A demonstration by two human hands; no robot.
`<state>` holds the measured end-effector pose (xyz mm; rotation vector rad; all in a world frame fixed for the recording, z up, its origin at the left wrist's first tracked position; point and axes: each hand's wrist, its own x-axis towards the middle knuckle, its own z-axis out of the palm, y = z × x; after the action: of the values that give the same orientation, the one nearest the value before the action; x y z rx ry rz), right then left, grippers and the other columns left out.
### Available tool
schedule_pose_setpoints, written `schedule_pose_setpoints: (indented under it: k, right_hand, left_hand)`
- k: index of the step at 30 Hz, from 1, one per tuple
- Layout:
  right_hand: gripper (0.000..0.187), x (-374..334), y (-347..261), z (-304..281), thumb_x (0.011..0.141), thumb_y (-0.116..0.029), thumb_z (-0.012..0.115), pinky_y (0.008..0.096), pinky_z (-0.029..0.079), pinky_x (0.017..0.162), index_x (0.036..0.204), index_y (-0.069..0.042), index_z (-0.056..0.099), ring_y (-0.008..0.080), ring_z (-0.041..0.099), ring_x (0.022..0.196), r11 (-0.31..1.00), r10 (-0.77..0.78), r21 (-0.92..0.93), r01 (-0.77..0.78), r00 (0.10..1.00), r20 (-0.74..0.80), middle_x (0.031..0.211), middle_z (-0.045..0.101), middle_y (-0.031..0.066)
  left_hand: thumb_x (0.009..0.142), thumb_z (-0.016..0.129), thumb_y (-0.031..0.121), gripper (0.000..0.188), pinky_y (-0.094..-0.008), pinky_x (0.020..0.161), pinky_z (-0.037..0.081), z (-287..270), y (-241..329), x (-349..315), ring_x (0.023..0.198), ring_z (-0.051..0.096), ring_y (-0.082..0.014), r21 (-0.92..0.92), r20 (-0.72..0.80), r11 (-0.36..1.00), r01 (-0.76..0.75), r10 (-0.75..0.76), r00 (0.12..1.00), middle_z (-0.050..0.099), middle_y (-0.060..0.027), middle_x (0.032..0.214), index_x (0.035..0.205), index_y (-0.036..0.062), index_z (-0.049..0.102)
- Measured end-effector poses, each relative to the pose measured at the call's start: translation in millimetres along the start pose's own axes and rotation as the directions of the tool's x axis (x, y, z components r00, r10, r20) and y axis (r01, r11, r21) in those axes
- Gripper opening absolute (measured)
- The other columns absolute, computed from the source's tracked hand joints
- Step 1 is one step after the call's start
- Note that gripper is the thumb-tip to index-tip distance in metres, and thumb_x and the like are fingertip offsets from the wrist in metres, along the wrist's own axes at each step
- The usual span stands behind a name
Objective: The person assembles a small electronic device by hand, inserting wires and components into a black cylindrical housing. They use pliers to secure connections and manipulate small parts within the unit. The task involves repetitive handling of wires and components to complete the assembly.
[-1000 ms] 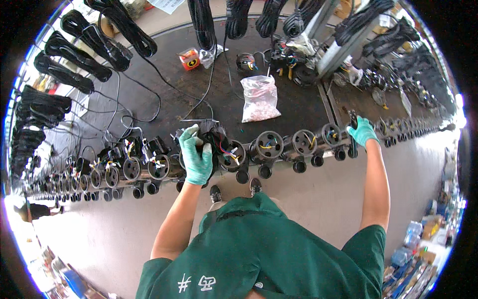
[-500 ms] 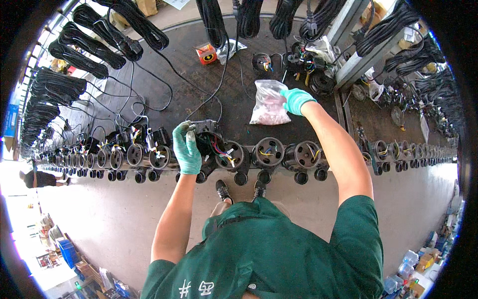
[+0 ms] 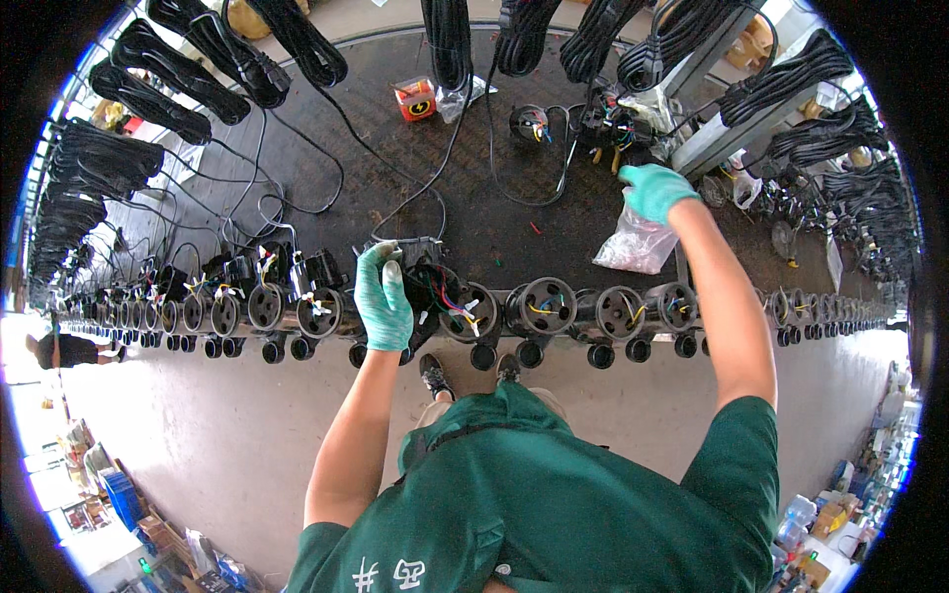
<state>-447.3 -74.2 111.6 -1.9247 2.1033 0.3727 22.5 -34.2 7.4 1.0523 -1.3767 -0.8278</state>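
Observation:
My right hand (image 3: pixel 657 194), in a green glove, grips the top of a clear plastic bag (image 3: pixel 634 246) of small pinkish-white pieces, right of centre over the bench. My left hand (image 3: pixel 384 301), gloved alike, is closed with fingertips curled in, beside a black housing (image 3: pixel 427 279); what those fingers hold, if anything, is hidden. Red and blue wires with white connectors come out of this housing toward a round black motor base (image 3: pixel 474 310). Another round base (image 3: pixel 548 304) with slots stands just to the right.
Similar round parts line the bench's near edge both ways. Coiled black cables (image 3: pixel 447 44) hang along the far side. A small red box (image 3: pixel 415 100) lies on the dark benchtop (image 3: pixel 390 158). A metal post (image 3: pixel 707 138) and loose wired parts (image 3: pixel 615 127) are at the back right.
My right hand has carried the plastic bag to the right, away from the middle of the bench. My left hand stays beside the black housing.

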Motion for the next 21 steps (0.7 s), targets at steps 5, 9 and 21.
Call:
schedule_pose_setpoints:
  k: [5,9,21]
  right_hand:
    - [0.068,88.5,-115.2,66.2,0.094,-0.031,0.063,0.0462,0.046,0.116,0.155,-0.003,0.049,0.0383,0.059,0.137,0.938,-0.339,0.094,0.333,0.939,0.057,0.151,0.058,0.0244]
    - [0.087,141.0,-158.3,114.1,0.098,-0.029,0.063,0.0454,0.045,0.118,0.169,-0.005,0.019,0.0376,0.052,0.144,0.927,-0.249,0.317,0.201,0.961,0.121,0.167,0.038,0.025]
    - [0.063,-55.9,-199.4,-96.4,0.104,-0.037,0.067,0.0234,0.051,0.045,0.155,-0.007,0.045,0.0112,0.068,0.054,0.114,-0.34,0.94,0.322,0.901,-0.268,0.092,0.077,0.0093]
  left_hand:
    - [0.11,0.058,0.045,0.047,-0.0316,0.1,0.048,-5.2,3.6,0.7,0.108,0.062,-0.0156,0.037,0.011,0.999,0.005,-0.005,1.0,0.068,-0.0058,0.118,0.127,0.0015,0.064]
    - [0.109,0.057,0.051,0.052,-0.0336,0.104,0.047,-0.9,11.7,1.9,0.11,0.061,-0.0164,0.063,0.024,0.998,0.03,-0.031,0.999,0.069,-0.005,0.119,0.125,0.0026,0.066]
    - [0.11,0.054,0.043,0.047,-0.0331,0.101,0.048,-9.8,0.2,5.2,0.112,0.062,-0.0183,-0.107,0.053,0.994,0.011,-0.005,0.999,0.067,-0.0074,0.121,0.13,0.0021,0.064]
